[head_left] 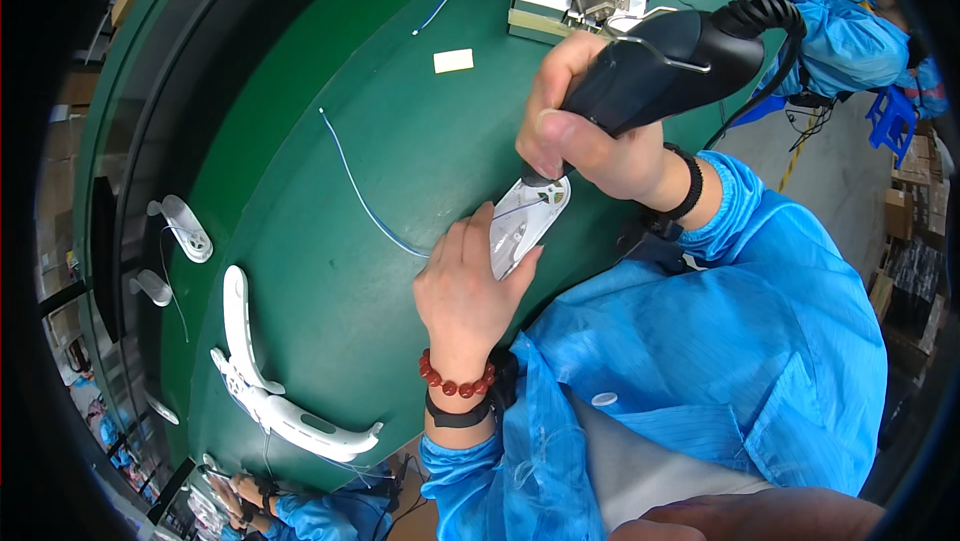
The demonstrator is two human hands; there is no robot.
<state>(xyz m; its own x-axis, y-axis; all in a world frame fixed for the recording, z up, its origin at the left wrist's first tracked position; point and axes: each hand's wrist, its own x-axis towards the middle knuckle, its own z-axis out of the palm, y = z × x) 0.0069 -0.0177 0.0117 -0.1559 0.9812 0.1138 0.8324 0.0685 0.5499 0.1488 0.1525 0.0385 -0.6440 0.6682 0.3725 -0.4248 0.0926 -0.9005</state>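
Our blue cloth smock (720,331) fills the near side of the view, and past it we lean over a smooth green table surface (340,331). Our right hand (600,146) has its fingers wrapped round a black plastic handheld power driver (645,71) with a metal hanging loop (660,52) and a black coiled cable (748,13); its nose points down at the rounded far end of a white elongated plastic shell (513,234), though we cannot tell whether the tip touches anything there. That shell lies on the table, hollow side up, under our left hand (462,286), which grips it with fingers along 1 long edge and thumb against the other. We judge it light and stiff, somewhat slippery, and liable to crack or mark if pressed hard off-centre; its long rims seem the best hold, clear of the thin dark wire (520,207) inside. The driver is probably heavier, best held round its thick body. Leftward, a slim blue wire (352,181) runs to our left fingers, and farther off lies a white curved plastic assembly (315,433).
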